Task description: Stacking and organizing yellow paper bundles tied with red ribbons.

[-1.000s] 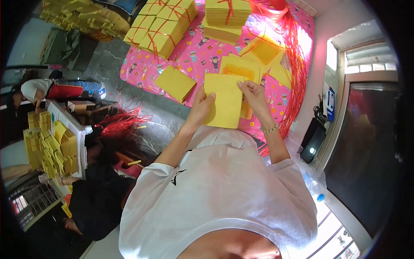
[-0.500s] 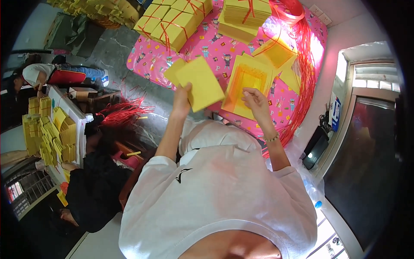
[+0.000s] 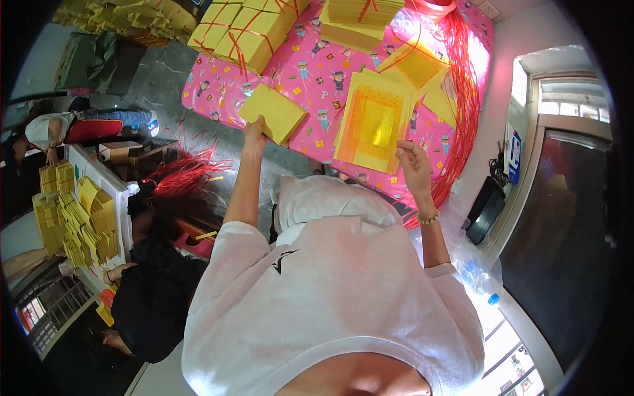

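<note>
My left hand (image 3: pixel 254 131) grips a stack of yellow paper (image 3: pixel 274 111) by its near edge, thumb on top. The stack is at the table's near left edge; whether it rests on the cloth I cannot tell. My right hand (image 3: pixel 415 162) hovers with loosely bent fingers, nothing visible in them, by the near right corner of another pile. That pile of yellow sheets (image 3: pixel 351 109) has a shiny orange and gold panel (image 3: pixel 378 122) on its top sheet. More yellow sheets with an orange panel (image 3: pixel 417 66) lie askew beyond it.
A pink patterned cloth (image 3: pixel 330 63) covers the table. Yellow bundles tied with red strips (image 3: pixel 247 39) stand at the back, beside a taller yellow stack (image 3: pixel 353 30). Long red strips (image 3: pixel 459 99) hang down the right side. People work at a white table (image 3: pixel 125 198) on the left.
My left hand has moved left and lowered the yellow stack toward the table edge. My right hand has drawn back right, off the pile with the gold panel.
</note>
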Demonstrator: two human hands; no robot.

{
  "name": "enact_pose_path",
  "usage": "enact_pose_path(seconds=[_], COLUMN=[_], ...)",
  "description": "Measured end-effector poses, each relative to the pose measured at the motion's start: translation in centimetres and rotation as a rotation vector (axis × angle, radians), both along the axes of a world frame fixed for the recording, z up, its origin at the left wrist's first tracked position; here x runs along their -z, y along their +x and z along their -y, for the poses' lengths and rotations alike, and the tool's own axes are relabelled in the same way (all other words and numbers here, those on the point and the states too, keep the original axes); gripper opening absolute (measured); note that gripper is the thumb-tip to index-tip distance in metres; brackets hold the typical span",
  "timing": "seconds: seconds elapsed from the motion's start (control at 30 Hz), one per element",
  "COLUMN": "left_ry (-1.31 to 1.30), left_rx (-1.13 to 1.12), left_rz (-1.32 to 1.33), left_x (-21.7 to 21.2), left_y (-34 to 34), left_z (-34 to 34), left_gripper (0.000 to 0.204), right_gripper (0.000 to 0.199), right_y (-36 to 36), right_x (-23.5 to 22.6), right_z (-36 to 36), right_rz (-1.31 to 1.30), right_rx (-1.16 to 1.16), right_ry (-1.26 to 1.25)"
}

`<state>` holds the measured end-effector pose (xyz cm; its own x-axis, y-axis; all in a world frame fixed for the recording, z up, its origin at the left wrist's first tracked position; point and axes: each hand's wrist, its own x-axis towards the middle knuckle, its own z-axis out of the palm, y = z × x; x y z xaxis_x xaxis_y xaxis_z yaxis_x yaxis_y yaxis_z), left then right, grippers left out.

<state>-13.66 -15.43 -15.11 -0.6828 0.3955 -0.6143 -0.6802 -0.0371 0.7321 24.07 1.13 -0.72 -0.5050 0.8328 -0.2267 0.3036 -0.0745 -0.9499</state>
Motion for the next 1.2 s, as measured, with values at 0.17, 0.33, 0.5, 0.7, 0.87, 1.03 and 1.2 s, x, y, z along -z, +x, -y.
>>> enact_pose_path(seconds=[0.17, 0.33, 0.5, 0.7, 0.87, 1.03, 1.2], left_ry=[0.019, -0.044, -0.059, -0.185, -0.546, -1.080, -1.118], left_rx=[0.049, 0.002, -0.013, -0.009, 0.076, 0.206, -0.002], left_rz=[-0.022, -0.033, -0.066, -0.258, -0.503, -0.659, -0.831], left_x=[0.5, 1.2, 1.5, 1.8, 2.1, 2.0, 1.7], left_y=[-0.1, -0.3, -0.2, 0.2, -0.5, -0.9, 0.4], left_z=[-0.1, -0.5, -0.5, -1.1, -1.3, -1.6, -1.3], left_gripper=[0.032, 0.031, 0.033, 0.034, 0.049, 0.059, 0.056], right_gripper=[0.023, 0.021, 0.021, 0.018, 0.026, 0.044, 0.047], right_y=[-0.3, -0.5, -0.2, -0.4, -0.3, -0.3, -0.6], right_x=[-0.9, -0.8, -0.7, -1.6, -2.5, -2.2, -1.3], right_z=[0.4, 0.3, 0.1, 0.4, 0.7, 0.8, 0.7], right_rz=[0.078, 0.146, 0.150, 0.154, 0.259, 0.433, 0.506], right_rx=[0.005, -0.006, -0.026, -0.038, -0.217, -0.514, -0.567], right_ry=[0.033, 0.084, 0.102, 0.217, 0.425, 0.689, 0.753])
